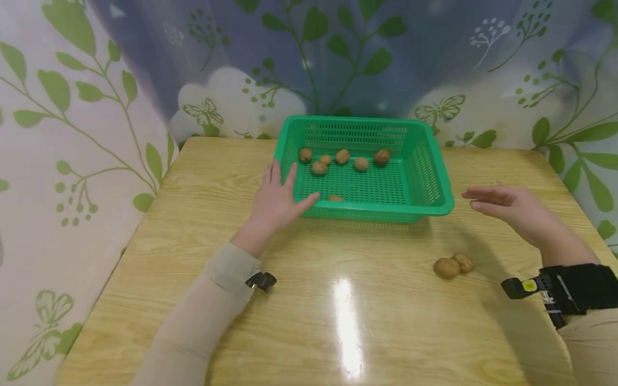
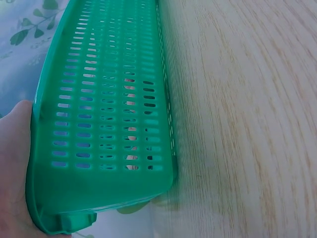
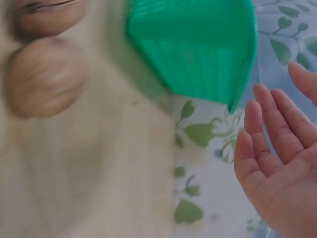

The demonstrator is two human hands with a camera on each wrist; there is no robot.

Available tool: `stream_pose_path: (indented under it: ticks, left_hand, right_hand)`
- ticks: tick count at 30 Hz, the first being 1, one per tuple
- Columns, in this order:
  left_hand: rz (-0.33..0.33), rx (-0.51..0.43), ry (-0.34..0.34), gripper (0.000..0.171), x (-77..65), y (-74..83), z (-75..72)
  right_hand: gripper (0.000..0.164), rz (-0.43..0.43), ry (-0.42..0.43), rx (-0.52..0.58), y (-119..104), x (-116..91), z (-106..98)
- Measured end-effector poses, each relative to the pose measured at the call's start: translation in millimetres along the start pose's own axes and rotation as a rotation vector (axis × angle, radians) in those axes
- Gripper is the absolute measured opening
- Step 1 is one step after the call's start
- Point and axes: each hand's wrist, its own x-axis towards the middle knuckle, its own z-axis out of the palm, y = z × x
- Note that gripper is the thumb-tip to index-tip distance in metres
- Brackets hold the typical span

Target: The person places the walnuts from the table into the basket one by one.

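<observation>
A green plastic basket with slotted walls stands toward the back of the table, with several walnuts scattered on its floor. My left hand rests at the basket's front left corner, fingers spread and thumb along the front rim. In the left wrist view, part of that hand shows against the rim. To the right of the basket, my right hand hovers with nothing in it, fingers extended. Two walnuts lie side by side on the wood in front of the right hand; they look blurred in the right wrist view.
The light wooden table bears a bright reflection near its middle. Behind it hangs a curtain printed with leaves and butterflies, and similar cloth runs along the left side. A dark strap with a small device sits on the right wrist.
</observation>
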Motion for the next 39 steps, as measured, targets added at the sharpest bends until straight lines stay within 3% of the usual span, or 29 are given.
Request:
stream_pose_path:
  ticks: [8, 16, 30, 39]
  left_hand:
    - [-0.003, -0.018, -0.008, 0.093, -0.4, 0.6, -0.6]
    - [0.004, -0.018, -0.003, 0.095, 0.5, -0.8, -0.2]
    - [-0.003, -0.011, -0.008, 0.093, 0.0, -1.2, 0.4]
    - [-0.008, -0.015, -0.013, 0.094, -0.4, 0.3, -1.3]
  right_hand:
    - [0.051, -0.025, -0.156, 0.007, 35.4, -23.2, 12.1]
    - [0.052, -0.070, -0.260, -0.008, 53.3, -34.0, 30.5]
    - [0.048, -0.106, -0.210, -0.144, 54.8, -29.1, 44.5]
    - [0.048, -0.061, -0.148, -0.176, 50.4, -26.8, 40.8]
